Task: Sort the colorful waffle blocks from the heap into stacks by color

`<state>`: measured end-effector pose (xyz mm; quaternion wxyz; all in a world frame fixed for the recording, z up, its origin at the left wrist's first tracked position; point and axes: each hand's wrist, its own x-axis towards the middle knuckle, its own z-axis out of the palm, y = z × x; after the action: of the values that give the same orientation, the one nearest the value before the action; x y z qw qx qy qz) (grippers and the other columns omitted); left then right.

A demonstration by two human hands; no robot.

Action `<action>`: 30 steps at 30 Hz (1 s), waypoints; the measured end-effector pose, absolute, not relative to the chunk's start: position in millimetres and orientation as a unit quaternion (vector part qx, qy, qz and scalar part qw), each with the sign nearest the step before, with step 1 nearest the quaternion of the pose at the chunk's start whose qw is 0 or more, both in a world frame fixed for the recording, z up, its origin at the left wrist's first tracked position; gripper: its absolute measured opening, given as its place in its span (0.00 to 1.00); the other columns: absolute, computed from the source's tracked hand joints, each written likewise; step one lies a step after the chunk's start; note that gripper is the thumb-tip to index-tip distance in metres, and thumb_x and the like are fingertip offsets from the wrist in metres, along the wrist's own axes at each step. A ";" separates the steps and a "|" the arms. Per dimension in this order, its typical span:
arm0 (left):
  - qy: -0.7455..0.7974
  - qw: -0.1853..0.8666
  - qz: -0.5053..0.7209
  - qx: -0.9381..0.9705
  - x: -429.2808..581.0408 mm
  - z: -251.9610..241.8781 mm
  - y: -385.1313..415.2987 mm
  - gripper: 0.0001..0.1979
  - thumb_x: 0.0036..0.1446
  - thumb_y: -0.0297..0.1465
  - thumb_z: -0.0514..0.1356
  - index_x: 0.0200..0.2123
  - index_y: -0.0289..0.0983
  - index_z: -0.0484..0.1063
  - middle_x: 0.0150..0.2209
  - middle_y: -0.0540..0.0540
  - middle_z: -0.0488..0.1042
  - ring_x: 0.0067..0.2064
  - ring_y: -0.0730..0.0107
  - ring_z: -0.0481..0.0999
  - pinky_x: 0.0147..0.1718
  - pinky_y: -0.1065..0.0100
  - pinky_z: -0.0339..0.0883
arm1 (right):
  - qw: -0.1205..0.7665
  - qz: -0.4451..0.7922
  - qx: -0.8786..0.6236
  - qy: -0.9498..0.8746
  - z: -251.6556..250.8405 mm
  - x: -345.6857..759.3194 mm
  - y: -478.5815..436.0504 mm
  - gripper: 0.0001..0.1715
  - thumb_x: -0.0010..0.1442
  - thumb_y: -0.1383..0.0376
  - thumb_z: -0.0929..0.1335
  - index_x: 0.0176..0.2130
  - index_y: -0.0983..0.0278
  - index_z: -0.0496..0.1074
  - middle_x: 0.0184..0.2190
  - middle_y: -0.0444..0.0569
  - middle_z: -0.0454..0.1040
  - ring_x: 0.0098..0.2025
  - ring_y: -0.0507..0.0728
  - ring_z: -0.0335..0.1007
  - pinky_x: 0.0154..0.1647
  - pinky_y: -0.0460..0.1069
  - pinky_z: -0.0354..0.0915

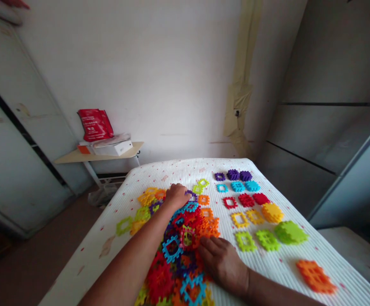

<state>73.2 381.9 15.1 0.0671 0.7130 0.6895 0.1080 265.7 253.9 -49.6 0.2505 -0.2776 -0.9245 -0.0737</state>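
A heap of interlocking plastic waffle-shaped pieces in many colours lies on a white ribbed mattress cover. My left hand rests on the heap's far edge, fingers curled down among yellow and purple pieces. My right hand lies spread on orange pieces at the near right of the heap. To the right, sorted rows run by colour: purple pieces, blue pieces, red pieces, yellow pieces, green pieces. An orange stack sits apart near the front.
A small wall shelf holds a white box and a red bag beyond the mattress at left. Grey cabinet panels stand at both sides, a taped wall behind, and a brown floor lies lower left.
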 end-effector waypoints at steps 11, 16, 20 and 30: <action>0.772 0.078 0.019 0.631 88.4 -10.6 408.5 0.27 0.42 0.40 0.60 0.46 0.33 0.71 0.51 0.32 0.68 0.54 0.44 0.63 0.47 0.48 0.60 | 0.257 -0.055 -0.279 -0.923 -56.1 263.1 255.3 0.06 0.62 0.67 0.61 0.36 0.63 0.67 0.32 0.48 0.71 0.29 0.54 0.62 0.27 0.48 0.57; 0.769 0.079 0.051 0.632 79.7 -0.3 398.6 0.22 0.39 0.39 0.61 0.40 0.36 0.73 0.49 0.36 0.70 0.52 0.48 0.67 0.43 0.56 0.64 | 0.253 -0.061 -0.279 -0.924 -57.7 264.1 256.0 0.05 0.62 0.66 0.61 0.37 0.63 0.67 0.33 0.48 0.71 0.30 0.54 0.62 0.27 0.48 0.57; 0.749 0.081 0.097 0.650 62.6 11.6 374.2 0.21 0.41 0.36 0.62 0.41 0.39 0.72 0.46 0.42 0.74 0.49 0.57 0.70 0.43 0.64 0.64 | 0.259 -0.058 -0.276 -0.924 -57.1 264.0 256.8 0.07 0.62 0.65 0.61 0.36 0.63 0.67 0.32 0.49 0.71 0.29 0.54 0.62 0.27 0.48 0.58; 0.645 0.168 0.306 0.680 33.2 1.5 275.7 0.26 0.43 0.27 0.60 0.50 0.39 0.69 0.49 0.44 0.73 0.48 0.61 0.73 0.47 0.62 0.65 | 0.281 0.048 -0.286 -0.915 -48.4 266.9 261.9 0.11 0.62 0.69 0.58 0.36 0.64 0.68 0.33 0.50 0.73 0.33 0.53 0.69 0.34 0.46 0.66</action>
<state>33.2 275.7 1.5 0.1683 0.6801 0.6448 0.3056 266.9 261.9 -48.4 0.2809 -0.2864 -0.9148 0.0478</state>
